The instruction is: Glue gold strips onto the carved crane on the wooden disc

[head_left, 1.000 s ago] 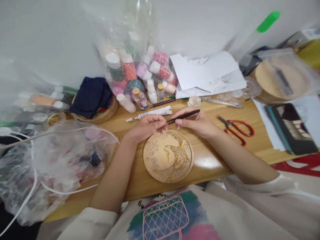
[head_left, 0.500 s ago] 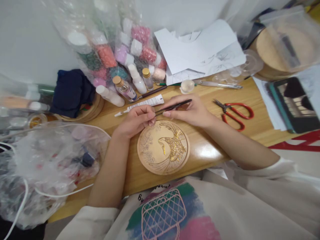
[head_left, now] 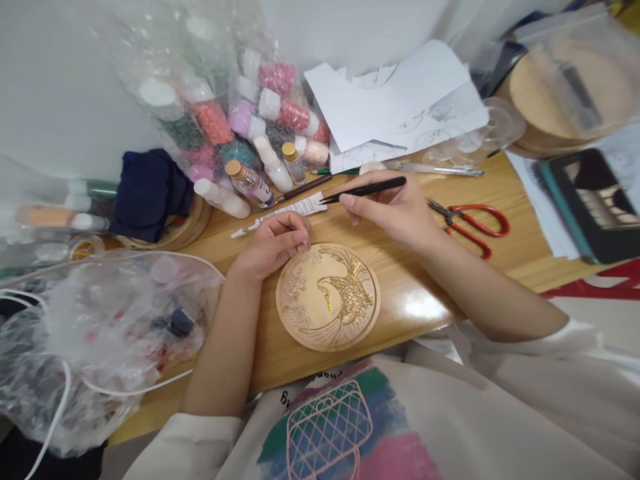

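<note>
A round wooden plaque (head_left: 313,300) lies on the table, carved with a bird whose body and neck are lined in gold. At its upper left edge my left hand (head_left: 280,243) is closed, thumb against forefinger; whatever they pinch is too small to name. My right hand (head_left: 387,207) holds black tweezers (head_left: 370,189), tips pointing left, above the table beyond the plaque. Below the tweezer tips lies a white glue-like tube (head_left: 295,210) with a thin nozzle.
Red-handled pliers (head_left: 473,220) lie to the right. Small bottles (head_left: 250,181) and bagged jars (head_left: 213,120) stand at the back left. Papers (head_left: 395,100) are at the back, a crumpled plastic bag (head_left: 115,320) at the left, and a dark case (head_left: 595,207) at the far right.
My right hand has lifted the tweezers away from my left hand, up and to the right, and their tips now stand apart from it. My left hand stays almost in place.
</note>
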Available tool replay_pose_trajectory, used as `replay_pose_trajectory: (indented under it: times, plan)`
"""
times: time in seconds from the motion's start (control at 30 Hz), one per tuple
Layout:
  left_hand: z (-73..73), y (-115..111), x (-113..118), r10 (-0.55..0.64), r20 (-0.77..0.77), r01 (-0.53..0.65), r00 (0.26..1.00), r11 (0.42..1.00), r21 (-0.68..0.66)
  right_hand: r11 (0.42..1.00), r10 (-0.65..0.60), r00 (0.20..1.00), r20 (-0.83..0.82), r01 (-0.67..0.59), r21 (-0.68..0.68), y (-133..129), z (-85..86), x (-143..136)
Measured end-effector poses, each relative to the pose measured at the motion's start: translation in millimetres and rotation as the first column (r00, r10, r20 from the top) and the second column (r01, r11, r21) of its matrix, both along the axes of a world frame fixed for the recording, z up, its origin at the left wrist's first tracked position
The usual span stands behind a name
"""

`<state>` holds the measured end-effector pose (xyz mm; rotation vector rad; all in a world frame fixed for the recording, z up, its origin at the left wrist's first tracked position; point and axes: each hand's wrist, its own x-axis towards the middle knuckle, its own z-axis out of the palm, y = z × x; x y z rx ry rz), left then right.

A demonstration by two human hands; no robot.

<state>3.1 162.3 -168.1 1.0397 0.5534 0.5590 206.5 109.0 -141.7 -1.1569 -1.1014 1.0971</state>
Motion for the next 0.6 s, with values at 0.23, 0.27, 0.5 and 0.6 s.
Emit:
replay_pose_trajectory:
  times: [0.23, 0.27, 0.5, 0.6]
  plan:
    - [-2.6, -0.6, -0.8, 0.02, 0.035, -0.018, 0.999, 0.999, -0.047, 0.996, -0.092, 0.996, 0.004, 0.092, 0.011, 0.5, -2.2, 2.1]
    - [-2.9, -0.5, -0.7, 0.022, 0.038, -0.02, 0.999, 0.999, -0.047, 0.995, -0.096, 0.995, 0.006, 0.096, 0.006, 0.5, -2.0, 2.3]
    - [-2.1, -0.3, -0.5, 0.022, 0.052, -0.018, 0.998, 0.997, -0.075, 0.994, -0.088, 0.996, 0.034, 0.09, -0.059, -0.4, -0.4, 0.6]
    - [-1.2, -0.6, -0.5, 0.024, 0.056, -0.02, 0.998, 0.997, -0.079, 0.992, -0.107, 0.994, 0.018, 0.108, -0.069, -0.3, 1.4, 0.5]
